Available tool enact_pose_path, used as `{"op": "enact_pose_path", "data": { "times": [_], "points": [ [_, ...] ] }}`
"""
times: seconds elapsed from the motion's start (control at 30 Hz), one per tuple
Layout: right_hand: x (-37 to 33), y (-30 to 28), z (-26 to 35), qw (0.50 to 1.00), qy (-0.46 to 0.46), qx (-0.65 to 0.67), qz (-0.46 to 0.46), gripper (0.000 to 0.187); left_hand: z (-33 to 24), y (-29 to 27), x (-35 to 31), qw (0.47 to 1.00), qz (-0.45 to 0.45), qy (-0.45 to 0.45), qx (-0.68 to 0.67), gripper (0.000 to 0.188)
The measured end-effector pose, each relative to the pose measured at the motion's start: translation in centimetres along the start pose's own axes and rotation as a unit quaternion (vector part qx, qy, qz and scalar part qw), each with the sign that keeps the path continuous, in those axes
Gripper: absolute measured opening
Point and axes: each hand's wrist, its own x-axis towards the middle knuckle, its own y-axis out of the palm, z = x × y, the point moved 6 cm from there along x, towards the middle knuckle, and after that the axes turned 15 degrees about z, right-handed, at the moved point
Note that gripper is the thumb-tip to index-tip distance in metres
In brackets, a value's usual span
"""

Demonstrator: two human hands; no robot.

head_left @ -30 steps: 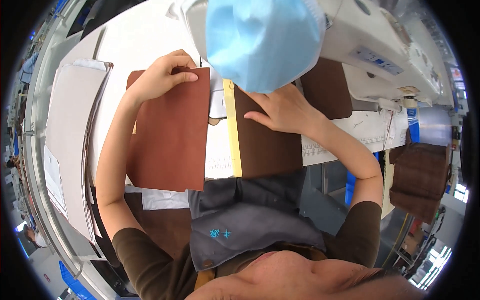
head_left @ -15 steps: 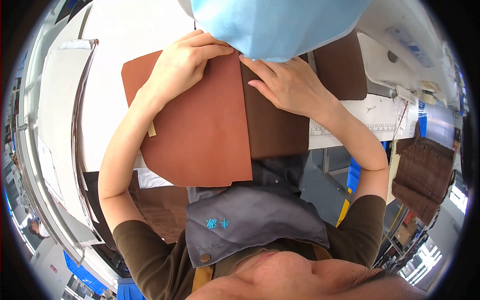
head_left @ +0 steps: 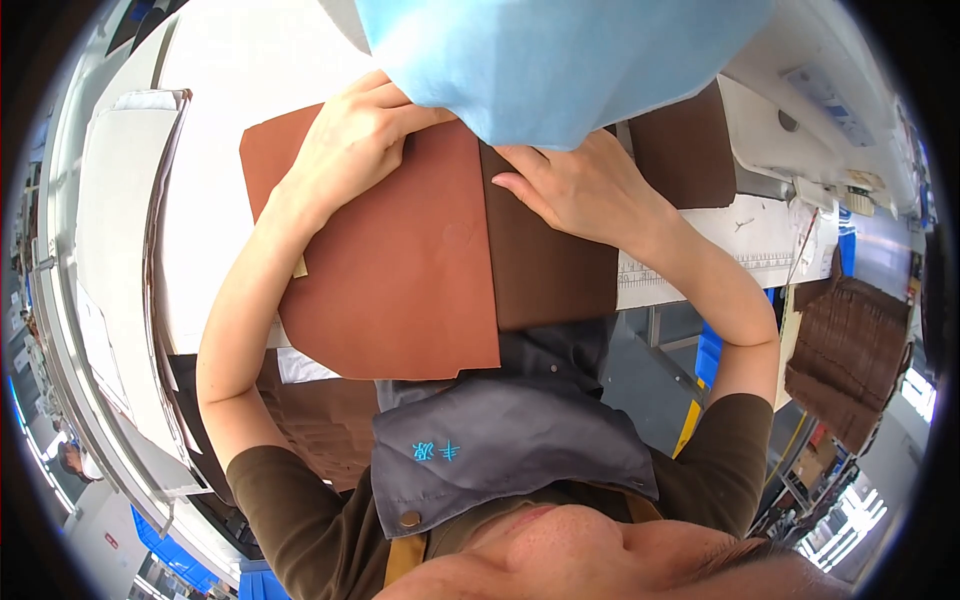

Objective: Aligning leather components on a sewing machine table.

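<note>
A reddish-brown, leather-like panel (head_left: 400, 250) lies on the white worktop and overhangs its near edge. Along its right side it meets a dark brown panel (head_left: 555, 265). My left hand (head_left: 355, 140) rests on the upper part of the reddish panel, its bent fingers closed against the sheet near the join. On the dark panel lies my right hand (head_left: 585, 185), with thumb and index finger apart. A light blue cloth-like sheet (head_left: 550, 70) at the top hides the fingertips of both hands and the upper end of the join.
Another dark brown piece (head_left: 685, 150) lies right of my right hand, beside a white machine body (head_left: 800, 110). A ruler strip (head_left: 690, 268) runs along the worktop. Stacked pale sheets (head_left: 120, 200) stand left; a brown ridged stack (head_left: 850, 350) sits far right.
The light blue sheet reaches lower and covers more of my fingers. Both panels have shifted slightly toward me, and my right hand has come a little nearer with them.
</note>
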Motion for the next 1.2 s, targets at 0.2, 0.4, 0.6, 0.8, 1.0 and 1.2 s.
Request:
{"op": "enact_pose_path", "data": {
  "times": [0.2, 0.4, 0.6, 0.8, 1.0, 1.2],
  "points": [
    [0.2, -0.2, 0.0, 1.000, -0.007, -0.003, -0.010, 0.038, 0.3, 0.1, 0.3, 1.000, 0.014, -0.011, -0.011, 0.048],
    [0.2, -0.1, 0.4, 1.000, -0.005, -0.016, -0.014, 0.038, 0.3, 0.4, -0.1, 1.000, -0.007, 0.016, -0.007, 0.044],
    [0.7, -0.4, 0.2, 0.999, -0.017, -0.035, -0.017, 0.037, 0.7, 0.8, 0.6, 1.000, 0.000, 0.029, 0.013, 0.042],
    [-5.8, 0.9, 8.7, 0.998, -0.045, 0.053, 0.007, 0.051, -4.7, 1.2, -3.1, 0.998, 0.036, 0.046, 0.033, 0.036],
    [-8.9, 4.2, 11.9, 0.976, 0.006, -0.092, -0.196, 0.027, -13.3, 1.9, -10.1, 0.996, 0.067, 0.052, 0.004, 0.045],
    [-9.4, 3.1, 13.3, 0.956, -0.067, -0.067, -0.278, 0.009, -14.0, 2.6, -12.0, 0.997, -0.037, 0.061, 0.014, 0.018]
  ]
}}
